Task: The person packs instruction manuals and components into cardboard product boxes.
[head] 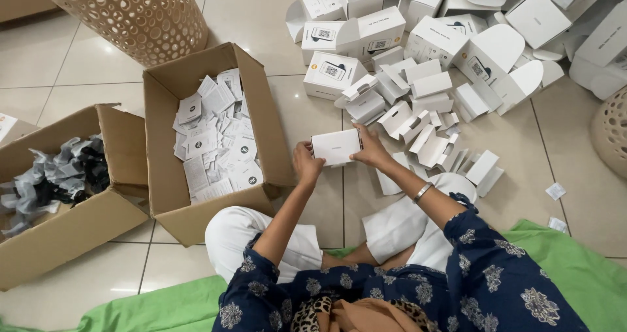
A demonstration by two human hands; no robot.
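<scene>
Small white box (336, 146) btwn both hands: left hand (307, 163) & right hand (372, 150) clamped on its ends, above floor (313, 110).

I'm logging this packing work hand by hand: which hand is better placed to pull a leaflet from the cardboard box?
Probably the left hand: the box of leaflets lies on that side; the right hand is across the white box.

Left cardboard box (59, 234) cut by frame edge; prints on white boxes (333, 71) too small to tell.
</scene>
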